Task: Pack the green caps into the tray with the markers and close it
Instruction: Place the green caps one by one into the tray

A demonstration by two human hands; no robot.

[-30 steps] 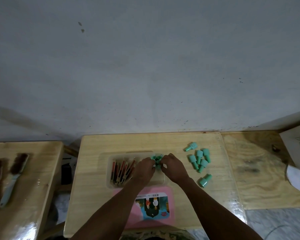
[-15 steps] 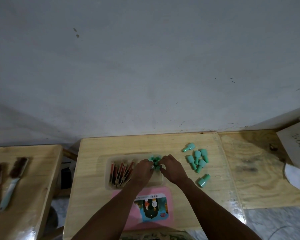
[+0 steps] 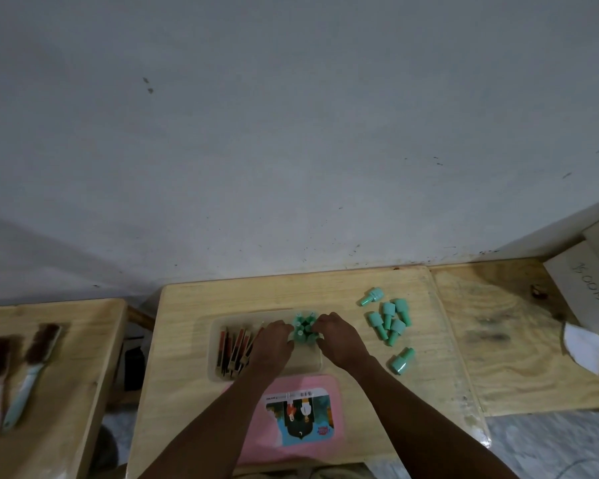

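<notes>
A clear plastic tray [image 3: 215, 326] lies on the middle wooden table, with several dark and orange markers [image 3: 234, 349] lying in its left half. A cluster of green caps [image 3: 304, 328] stands upright in the tray's right half. My left hand [image 3: 270, 344] and my right hand [image 3: 339, 338] press against this cluster from either side, fingers curled onto the caps. Several loose green caps [image 3: 389, 321] lie on the table to the right, one more [image 3: 402, 360] nearer me. The pink lid [image 3: 300, 416] with a picture label lies in front of the tray.
Two brushes [image 3: 21, 371] lie on the left table. A plywood board [image 3: 519, 333] adjoins the table on the right, bearing a cardboard box [image 3: 588, 285] and a white paper scrap [image 3: 585, 345]. A grey wall rises right behind the tables.
Both hands stay at the cap cluster in the tray, shifting only slightly. The loose caps to the right lie where they were.
</notes>
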